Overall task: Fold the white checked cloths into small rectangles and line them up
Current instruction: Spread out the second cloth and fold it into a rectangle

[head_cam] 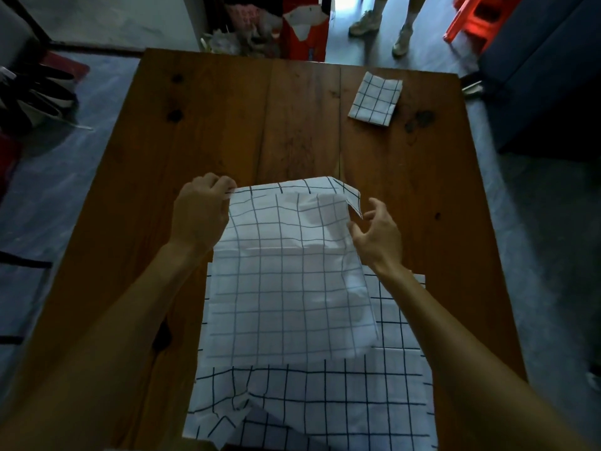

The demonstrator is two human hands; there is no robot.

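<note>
A white checked cloth [286, 275] lies spread in the middle of the wooden table [227, 125], its far edge lifted and its far right corner curled over. My left hand [201, 213] pinches the cloth's far left corner. Beside the curled right corner hovers my right hand [377, 232], fingers apart and holding nothing. Under this cloth, more checked cloth [325, 405] lies at the table's near edge, rumpled at its left. One cloth folded into a small rectangle [375, 99] rests at the far right of the table.
A person's legs and shoes [383, 24] stand beyond the table's far edge. A red box [304, 27] and clutter sit behind the table, a dark sofa [546, 79] is at the right, and red plastic furniture [478, 14] is at the far right.
</note>
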